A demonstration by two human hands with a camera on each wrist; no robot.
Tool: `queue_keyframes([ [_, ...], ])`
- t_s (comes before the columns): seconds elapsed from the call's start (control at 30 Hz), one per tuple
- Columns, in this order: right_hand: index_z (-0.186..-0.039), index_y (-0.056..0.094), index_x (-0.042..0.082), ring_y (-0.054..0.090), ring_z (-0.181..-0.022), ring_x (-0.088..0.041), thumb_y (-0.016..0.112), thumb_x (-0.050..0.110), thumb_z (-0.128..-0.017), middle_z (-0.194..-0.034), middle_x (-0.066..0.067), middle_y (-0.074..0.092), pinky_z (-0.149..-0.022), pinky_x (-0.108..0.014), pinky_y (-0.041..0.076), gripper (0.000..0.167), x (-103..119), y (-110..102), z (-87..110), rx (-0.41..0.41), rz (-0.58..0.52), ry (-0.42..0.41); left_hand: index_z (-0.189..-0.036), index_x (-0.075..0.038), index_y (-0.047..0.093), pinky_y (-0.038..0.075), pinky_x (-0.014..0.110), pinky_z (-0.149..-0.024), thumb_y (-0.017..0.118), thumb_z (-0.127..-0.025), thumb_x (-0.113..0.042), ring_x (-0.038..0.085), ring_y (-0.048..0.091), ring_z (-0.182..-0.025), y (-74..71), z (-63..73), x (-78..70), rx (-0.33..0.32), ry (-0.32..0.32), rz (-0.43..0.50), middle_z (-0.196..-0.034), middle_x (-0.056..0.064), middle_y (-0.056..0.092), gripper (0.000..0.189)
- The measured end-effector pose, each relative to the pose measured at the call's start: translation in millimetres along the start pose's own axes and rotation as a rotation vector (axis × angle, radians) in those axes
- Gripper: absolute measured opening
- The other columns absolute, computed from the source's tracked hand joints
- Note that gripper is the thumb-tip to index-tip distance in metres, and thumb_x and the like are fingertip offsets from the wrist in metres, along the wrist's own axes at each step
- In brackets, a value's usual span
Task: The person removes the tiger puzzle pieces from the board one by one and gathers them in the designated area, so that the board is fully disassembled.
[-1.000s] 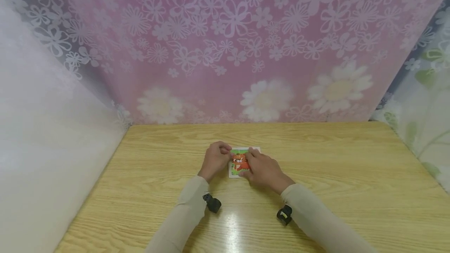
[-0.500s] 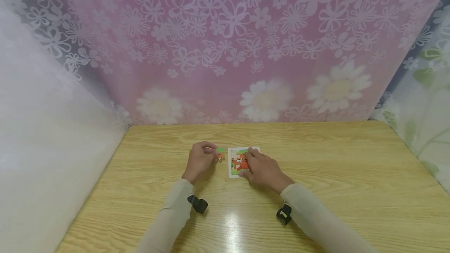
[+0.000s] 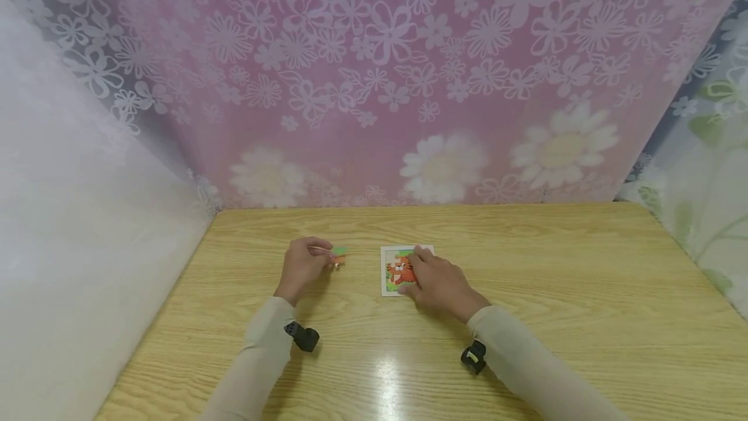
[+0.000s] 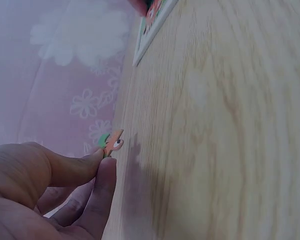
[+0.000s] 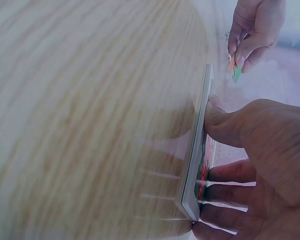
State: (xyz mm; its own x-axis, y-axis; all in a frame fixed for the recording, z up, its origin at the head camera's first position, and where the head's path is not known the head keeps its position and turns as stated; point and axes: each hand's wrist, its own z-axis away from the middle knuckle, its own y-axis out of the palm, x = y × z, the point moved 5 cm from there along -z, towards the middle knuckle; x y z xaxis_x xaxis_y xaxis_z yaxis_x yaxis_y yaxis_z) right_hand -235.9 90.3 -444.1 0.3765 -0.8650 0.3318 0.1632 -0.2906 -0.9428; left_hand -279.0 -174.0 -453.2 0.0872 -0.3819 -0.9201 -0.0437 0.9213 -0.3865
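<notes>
Green-and-orange flat jigsaw piece sits centre-left of the head view, pinched by left hand; white-rimmed rectangular tiger puzzle board lies apart to its right, mid-frame, under nearer right hand, fingers spread.

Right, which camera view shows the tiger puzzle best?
The head view: there the tiger puzzle shows its picture face, though the right hand covers part. The left wrist view has just a corner, cut off at the top; the right wrist view has it nearly edge-on.
</notes>
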Motion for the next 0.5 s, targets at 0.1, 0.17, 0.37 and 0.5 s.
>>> queue_keyframes([
  [0.1, -0.141, 0.052, -0.002, 0.045, -0.137, -0.044, 0.070, 0.040, -0.096, -0.154, -0.026, 0.040, -0.099, -0.057, 0.047, 0.064, 0, -1, 0.7, -0.002, -0.005, 0.003, -0.112, 0.003, 0.072, 0.057, 0.034, -0.069, 0.071, -0.092, 0.000, 0.025, 0.072, -0.078, -6.5, 0.4, 1.9, 0.003, -0.009, -0.022, -0.100, 0.018, 0.073, 0.020],
  [0.17, -0.140, 0.052, -0.002, 0.045, -0.136, -0.045, 0.071, 0.040, -0.096, -0.153, -0.026, 0.040, -0.098, -0.058, 0.048, 0.063, 0, -2, 1.2, -0.003, -0.006, 0.003, -0.113, 0.003, 0.072, 0.057, 0.034, -0.071, 0.070, -0.093, 0.000, 0.025, 0.072, -0.080, -10.5, 1.2, 2.5, 0.009, -0.013, -0.031, -0.103, 0.020, 0.073, 0.020],
  [0.37, -0.141, 0.052, -0.001, 0.045, -0.137, -0.044, 0.070, 0.041, -0.096, -0.154, -0.025, 0.039, -0.099, -0.057, 0.048, 0.064, 0, -2, 1.2, 0.000, -0.008, 0.000, -0.115, 0.004, 0.070, 0.059, 0.035, -0.076, 0.067, -0.094, 0.000, 0.026, 0.070, -0.086, -19.9, 0.7, 10.1, 0.008, -0.054, -0.016, -0.116, 0.020, 0.068, 0.022],
  [0.5, -0.142, 0.051, -0.002, 0.045, -0.137, -0.043, 0.070, 0.042, -0.096, -0.154, -0.025, 0.039, -0.100, -0.056, 0.047, 0.066, -1, 0, 0.1, -0.002, 0.005, -0.009, -0.114, 0.005, 0.070, 0.059, 0.034, -0.076, 0.066, -0.094, 0.002, 0.027, 0.070, -0.088, -24.2, 0.1, 15.2, 0.007, -0.082, 0.005, -0.114, 0.021, 0.067, 0.021],
])
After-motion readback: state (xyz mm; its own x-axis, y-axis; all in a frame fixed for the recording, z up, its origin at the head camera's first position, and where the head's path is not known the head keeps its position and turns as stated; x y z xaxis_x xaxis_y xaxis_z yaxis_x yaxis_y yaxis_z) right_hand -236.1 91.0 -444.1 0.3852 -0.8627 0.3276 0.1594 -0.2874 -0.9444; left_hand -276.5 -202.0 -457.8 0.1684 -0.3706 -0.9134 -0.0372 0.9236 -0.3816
